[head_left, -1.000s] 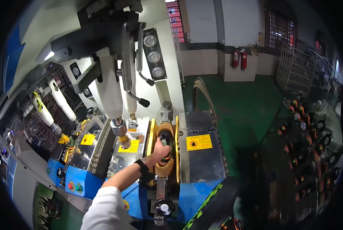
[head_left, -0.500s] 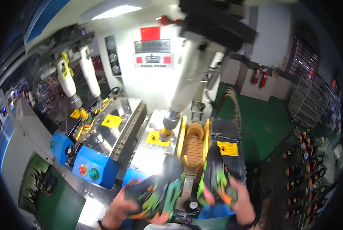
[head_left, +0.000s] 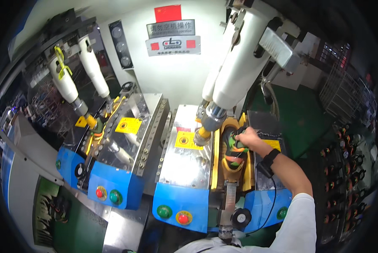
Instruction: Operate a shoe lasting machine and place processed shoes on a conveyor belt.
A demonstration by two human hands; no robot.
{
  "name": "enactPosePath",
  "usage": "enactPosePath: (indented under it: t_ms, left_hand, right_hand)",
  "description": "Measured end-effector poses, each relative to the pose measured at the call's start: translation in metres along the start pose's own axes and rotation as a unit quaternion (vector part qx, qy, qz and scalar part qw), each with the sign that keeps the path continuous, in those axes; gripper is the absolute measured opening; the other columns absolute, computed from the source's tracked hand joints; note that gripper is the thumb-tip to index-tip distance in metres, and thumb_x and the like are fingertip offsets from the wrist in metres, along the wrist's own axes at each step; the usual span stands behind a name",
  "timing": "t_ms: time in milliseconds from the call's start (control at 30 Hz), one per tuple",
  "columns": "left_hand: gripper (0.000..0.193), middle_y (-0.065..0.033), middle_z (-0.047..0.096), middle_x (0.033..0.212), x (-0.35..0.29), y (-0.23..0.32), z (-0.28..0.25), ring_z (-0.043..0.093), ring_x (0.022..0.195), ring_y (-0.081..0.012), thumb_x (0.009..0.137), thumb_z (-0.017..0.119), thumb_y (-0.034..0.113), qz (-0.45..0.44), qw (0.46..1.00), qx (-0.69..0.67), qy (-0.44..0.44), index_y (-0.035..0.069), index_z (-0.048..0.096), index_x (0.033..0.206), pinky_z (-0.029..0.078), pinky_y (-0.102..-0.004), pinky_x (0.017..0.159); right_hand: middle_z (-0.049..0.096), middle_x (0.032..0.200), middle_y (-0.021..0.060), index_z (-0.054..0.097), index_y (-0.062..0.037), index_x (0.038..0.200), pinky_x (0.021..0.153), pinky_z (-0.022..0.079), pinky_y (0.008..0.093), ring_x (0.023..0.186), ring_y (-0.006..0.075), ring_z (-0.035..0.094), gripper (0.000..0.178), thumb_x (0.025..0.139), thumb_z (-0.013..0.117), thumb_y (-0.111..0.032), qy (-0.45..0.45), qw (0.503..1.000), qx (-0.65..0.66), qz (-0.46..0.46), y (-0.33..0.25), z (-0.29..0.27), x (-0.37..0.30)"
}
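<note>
My right hand (head_left: 249, 138) reaches in from the right and is closed on the far end of a black shoe (head_left: 235, 157) with green and orange patches. The shoe lies in the brown cradle (head_left: 232, 175) between two yellow side pads (head_left: 215, 160). Above and left of it, a white press cylinder (head_left: 235, 63) hangs down, its yellow tip beside the cradle. My left hand is out of view. At the lower edge a sliver of something green and orange (head_left: 129, 251) shows, too little to name.
Blue panels carry green (head_left: 164, 211) and red (head_left: 183, 217) buttons in front. To the left is a second pressing station with another shoe (head_left: 97, 128) under its cylinder. Racked shoes (head_left: 336, 181) stand at the right. A black cable (head_left: 274, 202) hangs from my right wrist.
Both hands held a shoe in front of the machine earlier. My right hand has moved forward and one shoe now sits in the cradle. My left hand has left the view.
</note>
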State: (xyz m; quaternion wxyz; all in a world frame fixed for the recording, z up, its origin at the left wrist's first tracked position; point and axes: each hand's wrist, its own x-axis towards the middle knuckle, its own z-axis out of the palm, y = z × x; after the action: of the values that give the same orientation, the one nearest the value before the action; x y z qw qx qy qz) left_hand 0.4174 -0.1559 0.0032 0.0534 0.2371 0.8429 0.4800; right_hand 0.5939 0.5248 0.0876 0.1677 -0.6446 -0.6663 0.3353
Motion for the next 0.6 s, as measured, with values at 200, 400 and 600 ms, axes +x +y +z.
enactPosePath:
  t_ms: [200,400,600]
  left_hand:
    - [0.025,-0.0152,0.062,0.101,0.072,-0.013,0.019,0.061,0.094,-0.0273,0.08,0.06,0.005,-0.038,0.994,-0.049,-0.091,-0.004,0.058,0.103,0.051,-0.0387,0.084]
    - [0.032,-0.0149,0.062,0.103,0.128,-0.013,0.082,0.061,0.096,-0.028,0.076,0.061,0.005,-0.097,0.972,-0.132,-0.169,-0.003,0.056,0.106,0.052,-0.0393,0.085]
    - [0.039,-0.0147,0.061,0.105,0.175,-0.034,0.003,0.061,0.098,-0.0287,0.071,0.062,0.004,-0.167,0.95,-0.17,-0.203,-0.002,0.055,0.109,0.052,-0.0399,0.085]
  right_hand:
    - [0.062,0.092,0.0312,0.036,0.0098,0.113,0.08,0.05,0.0515,0.089,0.0467,0.063,0.051,0.078,0.063,-0.014,0.13,0.987,-0.052,-0.083,0.002,0.072,-0.044]
    - [0.061,0.091,0.0339,0.037,0.0114,0.112,0.079,0.05,0.0498,0.088,0.0475,0.062,0.052,0.077,0.065,-0.014,0.125,0.986,-0.066,-0.091,0.004,0.059,-0.036]
    - [0.063,0.089,0.0311,0.043,0.0096,0.109,0.077,0.05,0.0504,0.085,0.0481,0.062,0.051,0.076,0.069,-0.02,0.15,0.981,-0.086,-0.092,0.005,0.063,-0.046]
